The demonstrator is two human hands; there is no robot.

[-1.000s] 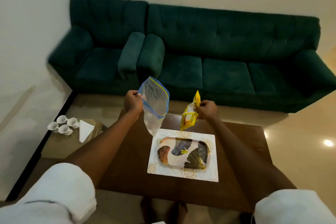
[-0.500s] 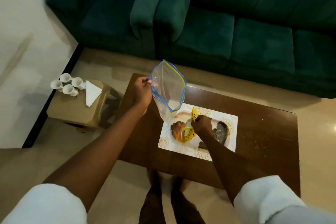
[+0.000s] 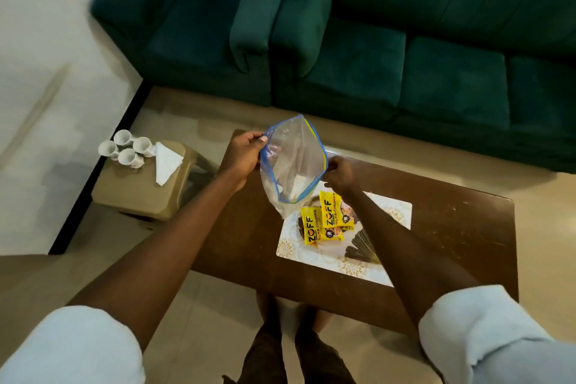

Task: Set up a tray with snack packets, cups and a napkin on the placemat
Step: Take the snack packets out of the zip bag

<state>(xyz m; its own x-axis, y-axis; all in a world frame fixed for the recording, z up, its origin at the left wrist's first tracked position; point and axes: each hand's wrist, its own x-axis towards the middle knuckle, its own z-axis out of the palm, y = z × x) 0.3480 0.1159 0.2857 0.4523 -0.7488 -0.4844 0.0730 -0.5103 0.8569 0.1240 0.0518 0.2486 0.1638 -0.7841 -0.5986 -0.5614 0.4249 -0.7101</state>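
I noted the left hand (image 3: 246,153) pinching one side of a clear plastic zip bag with a blue seal (image 3: 291,165), the right hand (image 3: 338,174) pinching the opposite rim, mouth held open above the dark brown wooden counter (image 3: 467,221). Two yellow snack packets (image 3: 327,221) lay overlapping on the patterned oval tray (image 3: 361,251), itself on the white floral placemat (image 3: 392,209). Four white cups (image 3: 127,148) and a folded white napkin (image 3: 166,162) sat on a tan plastic stool (image 3: 137,193), well apart.
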